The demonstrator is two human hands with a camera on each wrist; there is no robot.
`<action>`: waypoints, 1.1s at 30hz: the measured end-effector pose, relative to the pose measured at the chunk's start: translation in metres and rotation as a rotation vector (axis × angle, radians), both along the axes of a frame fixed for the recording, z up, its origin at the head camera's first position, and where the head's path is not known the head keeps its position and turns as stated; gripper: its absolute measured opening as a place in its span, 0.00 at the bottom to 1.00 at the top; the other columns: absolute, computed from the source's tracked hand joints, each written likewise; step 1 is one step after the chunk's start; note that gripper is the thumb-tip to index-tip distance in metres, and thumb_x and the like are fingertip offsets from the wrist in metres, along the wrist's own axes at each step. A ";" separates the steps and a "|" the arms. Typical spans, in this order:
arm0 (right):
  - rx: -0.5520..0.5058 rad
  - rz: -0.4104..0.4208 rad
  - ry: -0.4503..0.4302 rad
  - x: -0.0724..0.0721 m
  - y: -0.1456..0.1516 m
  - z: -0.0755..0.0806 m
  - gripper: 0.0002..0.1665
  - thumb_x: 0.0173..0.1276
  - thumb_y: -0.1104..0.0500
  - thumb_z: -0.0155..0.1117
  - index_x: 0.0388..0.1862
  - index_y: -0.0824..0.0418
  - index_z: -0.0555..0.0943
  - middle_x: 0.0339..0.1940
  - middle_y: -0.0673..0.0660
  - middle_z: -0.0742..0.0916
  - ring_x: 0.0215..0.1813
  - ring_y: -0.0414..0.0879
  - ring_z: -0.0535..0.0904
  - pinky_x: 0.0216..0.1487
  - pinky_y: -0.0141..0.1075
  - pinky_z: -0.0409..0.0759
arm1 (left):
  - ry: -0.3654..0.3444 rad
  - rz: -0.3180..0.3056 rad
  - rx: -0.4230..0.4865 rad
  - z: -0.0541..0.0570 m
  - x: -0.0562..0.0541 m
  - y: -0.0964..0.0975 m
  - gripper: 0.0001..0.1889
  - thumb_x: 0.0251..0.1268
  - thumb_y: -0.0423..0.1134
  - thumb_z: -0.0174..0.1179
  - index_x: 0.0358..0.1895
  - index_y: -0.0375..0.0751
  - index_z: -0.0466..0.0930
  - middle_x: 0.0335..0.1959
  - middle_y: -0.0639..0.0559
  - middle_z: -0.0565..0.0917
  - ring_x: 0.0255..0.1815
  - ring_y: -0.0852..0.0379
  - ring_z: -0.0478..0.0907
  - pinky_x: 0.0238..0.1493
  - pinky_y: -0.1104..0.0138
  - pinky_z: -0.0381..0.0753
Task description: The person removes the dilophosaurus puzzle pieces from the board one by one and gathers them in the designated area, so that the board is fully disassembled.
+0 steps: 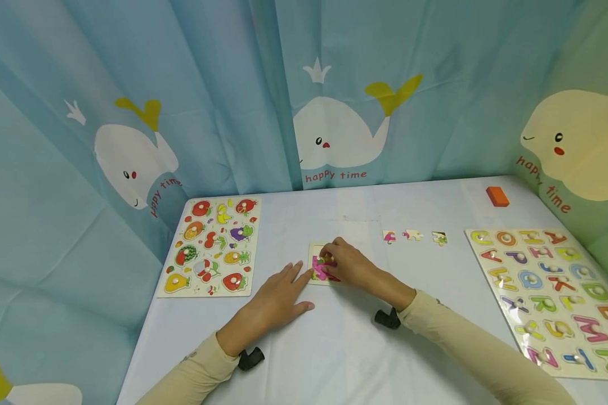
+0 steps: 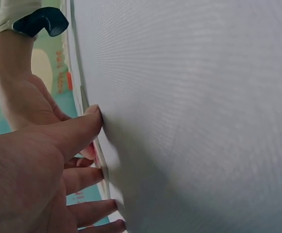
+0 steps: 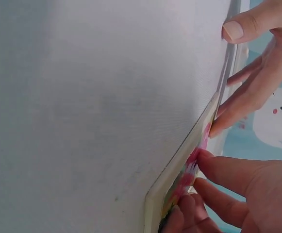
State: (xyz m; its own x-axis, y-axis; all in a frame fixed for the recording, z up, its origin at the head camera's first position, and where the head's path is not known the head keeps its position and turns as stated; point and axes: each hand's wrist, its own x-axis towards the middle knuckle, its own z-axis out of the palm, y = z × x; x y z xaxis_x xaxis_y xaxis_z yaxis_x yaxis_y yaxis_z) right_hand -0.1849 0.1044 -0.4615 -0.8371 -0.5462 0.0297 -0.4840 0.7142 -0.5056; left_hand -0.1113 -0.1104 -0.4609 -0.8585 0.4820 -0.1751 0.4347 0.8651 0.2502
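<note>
A small jigsaw board (image 1: 311, 247) with a pale frame and pink, red and green pieces lies on the white table. Over its right part, my right hand (image 1: 352, 264) bends its fingers down. Thumb and forefinger pinch a pink puzzle piece (image 3: 193, 159) at the board's surface, as the right wrist view shows; the fingers hide much of it. My left hand (image 1: 278, 295) rests on the table with fingers spread, its index fingertip right at the board's left edge. Three loose jigsaw pieces (image 1: 412, 235) lie in a row beyond the right hand.
A fruit peg puzzle (image 1: 255, 247) lies at the left, and a letter peg puzzle (image 1: 506, 315) at the right. Near the far right corner sits an orange block (image 1: 497, 196). Blue whale-print curtains (image 1: 228, 84) hang around the table.
</note>
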 end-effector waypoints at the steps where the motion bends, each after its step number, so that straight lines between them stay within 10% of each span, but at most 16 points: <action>1: -0.001 0.003 0.001 0.000 0.000 0.000 0.16 0.68 0.66 0.75 0.53 0.68 0.84 0.46 0.62 0.82 0.44 0.49 0.82 0.53 0.44 0.87 | 0.000 -0.001 0.003 0.000 0.000 0.000 0.39 0.76 0.58 0.62 0.82 0.44 0.64 0.83 0.39 0.62 0.83 0.38 0.60 0.78 0.45 0.68; 33: -0.209 -0.017 -0.114 -0.012 0.029 0.016 0.04 0.77 0.65 0.66 0.48 0.61 0.81 0.39 0.54 0.87 0.43 0.47 0.82 0.46 0.40 0.83 | -0.001 0.003 0.011 -0.002 -0.001 -0.001 0.39 0.76 0.59 0.62 0.83 0.45 0.63 0.84 0.39 0.62 0.84 0.38 0.60 0.78 0.45 0.67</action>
